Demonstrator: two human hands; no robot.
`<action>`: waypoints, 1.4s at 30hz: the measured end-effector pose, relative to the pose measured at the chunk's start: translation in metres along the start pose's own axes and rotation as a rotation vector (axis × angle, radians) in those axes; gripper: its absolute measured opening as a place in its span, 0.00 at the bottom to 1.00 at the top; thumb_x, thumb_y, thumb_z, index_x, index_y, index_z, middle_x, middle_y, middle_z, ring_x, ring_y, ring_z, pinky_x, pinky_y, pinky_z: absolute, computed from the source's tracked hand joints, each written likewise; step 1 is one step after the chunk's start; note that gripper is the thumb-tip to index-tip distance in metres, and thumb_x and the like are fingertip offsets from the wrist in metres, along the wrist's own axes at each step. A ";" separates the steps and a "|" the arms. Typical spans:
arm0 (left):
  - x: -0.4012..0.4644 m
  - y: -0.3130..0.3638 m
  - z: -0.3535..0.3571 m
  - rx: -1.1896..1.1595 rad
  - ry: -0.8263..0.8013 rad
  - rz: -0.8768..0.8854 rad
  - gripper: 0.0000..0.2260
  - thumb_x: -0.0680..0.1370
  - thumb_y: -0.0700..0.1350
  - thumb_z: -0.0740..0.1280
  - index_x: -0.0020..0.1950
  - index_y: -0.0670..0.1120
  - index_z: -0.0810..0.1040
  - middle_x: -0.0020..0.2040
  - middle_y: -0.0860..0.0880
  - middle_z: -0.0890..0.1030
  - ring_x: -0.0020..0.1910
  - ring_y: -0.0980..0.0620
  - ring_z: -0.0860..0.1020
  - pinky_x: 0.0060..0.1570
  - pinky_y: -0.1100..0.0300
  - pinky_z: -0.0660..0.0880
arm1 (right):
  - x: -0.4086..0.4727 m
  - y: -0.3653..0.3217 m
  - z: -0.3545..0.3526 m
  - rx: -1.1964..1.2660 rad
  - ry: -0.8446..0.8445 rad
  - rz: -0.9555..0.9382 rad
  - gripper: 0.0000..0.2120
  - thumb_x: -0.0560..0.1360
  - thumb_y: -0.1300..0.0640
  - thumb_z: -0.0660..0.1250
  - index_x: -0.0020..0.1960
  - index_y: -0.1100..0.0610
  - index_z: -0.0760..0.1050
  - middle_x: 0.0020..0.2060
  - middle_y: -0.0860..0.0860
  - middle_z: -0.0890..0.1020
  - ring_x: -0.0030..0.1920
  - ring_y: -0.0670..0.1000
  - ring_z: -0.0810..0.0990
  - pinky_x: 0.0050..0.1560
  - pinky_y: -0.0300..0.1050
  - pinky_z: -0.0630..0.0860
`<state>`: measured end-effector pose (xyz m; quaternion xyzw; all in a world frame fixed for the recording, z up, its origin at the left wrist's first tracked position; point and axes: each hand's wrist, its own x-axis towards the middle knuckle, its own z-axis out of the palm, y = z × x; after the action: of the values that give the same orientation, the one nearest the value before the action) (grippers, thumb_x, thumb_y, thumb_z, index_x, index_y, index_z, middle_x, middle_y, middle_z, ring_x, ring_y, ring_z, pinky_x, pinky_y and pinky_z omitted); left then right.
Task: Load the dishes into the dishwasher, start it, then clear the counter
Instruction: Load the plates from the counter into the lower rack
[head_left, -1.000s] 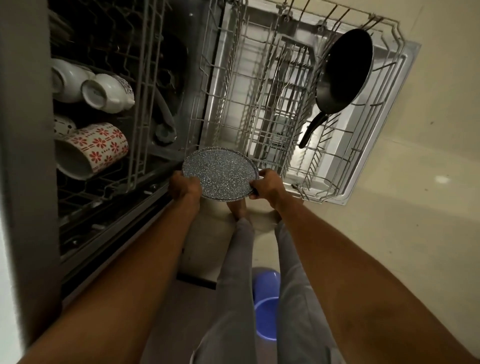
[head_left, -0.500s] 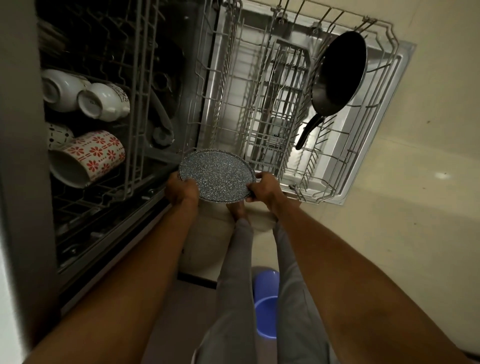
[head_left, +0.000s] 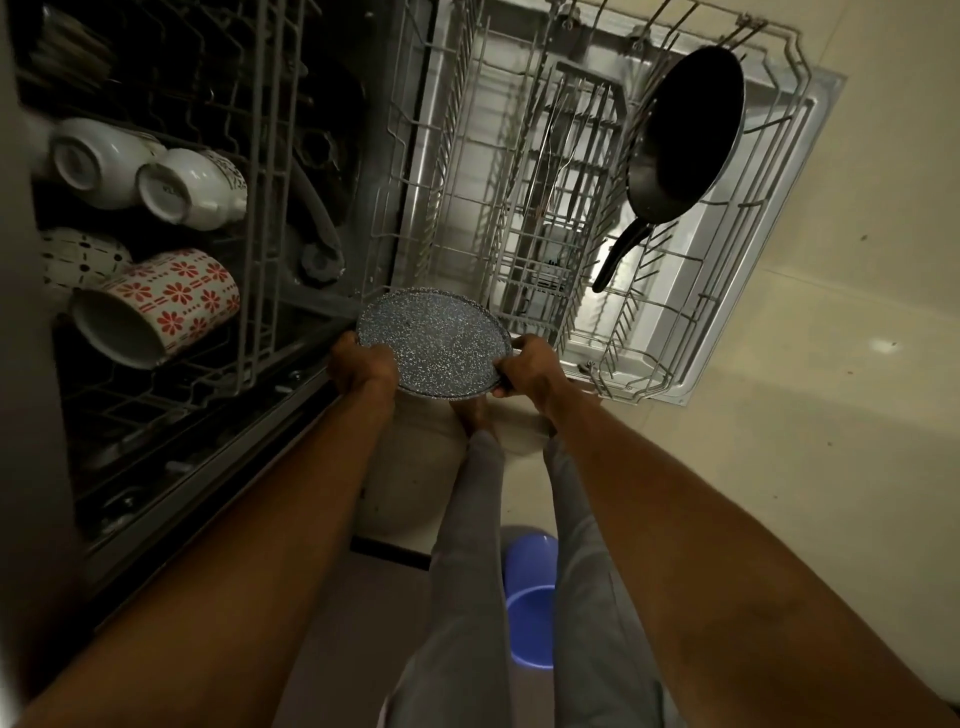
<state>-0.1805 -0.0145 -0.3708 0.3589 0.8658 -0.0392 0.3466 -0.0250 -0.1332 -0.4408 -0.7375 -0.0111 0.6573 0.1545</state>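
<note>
Two hands carry a speckled grey plate (head_left: 434, 343) above the near corner of the pulled-out lower rack (head_left: 524, 218): the left hand (head_left: 361, 366) grips its left rim, the right hand (head_left: 530, 366) its right rim. A black pan (head_left: 685, 135) stands in that rack.

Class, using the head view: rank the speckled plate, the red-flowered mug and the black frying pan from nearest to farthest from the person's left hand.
1. Speckled plate: gripped by the left hand at its left rim.
2. Red-flowered mug: to the left, lying in the upper rack.
3. Black frying pan: far right, propped in the pulled-out lower rack.
</note>
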 end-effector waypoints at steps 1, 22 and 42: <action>0.001 -0.002 0.001 0.008 0.002 -0.007 0.16 0.78 0.33 0.62 0.64 0.38 0.80 0.61 0.40 0.82 0.59 0.41 0.81 0.53 0.56 0.77 | 0.001 0.002 0.001 -0.002 -0.002 -0.004 0.12 0.78 0.67 0.70 0.45 0.53 0.70 0.48 0.63 0.85 0.48 0.65 0.86 0.51 0.65 0.84; -0.012 0.002 -0.011 -0.009 0.038 0.087 0.17 0.77 0.33 0.61 0.63 0.40 0.82 0.60 0.41 0.83 0.59 0.42 0.82 0.56 0.54 0.78 | -0.021 -0.010 -0.006 0.090 -0.022 -0.005 0.14 0.80 0.67 0.69 0.65 0.63 0.74 0.47 0.63 0.85 0.31 0.55 0.84 0.47 0.61 0.85; -0.002 0.010 -0.002 -0.077 0.056 0.136 0.13 0.75 0.36 0.62 0.55 0.39 0.84 0.48 0.46 0.83 0.47 0.46 0.82 0.40 0.59 0.74 | -0.010 -0.030 -0.016 0.145 0.021 -0.043 0.10 0.78 0.73 0.63 0.54 0.70 0.81 0.40 0.62 0.81 0.31 0.54 0.79 0.28 0.43 0.80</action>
<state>-0.1738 -0.0077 -0.3664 0.4041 0.8497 0.0278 0.3376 -0.0052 -0.1101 -0.4221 -0.7308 0.0226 0.6451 0.2217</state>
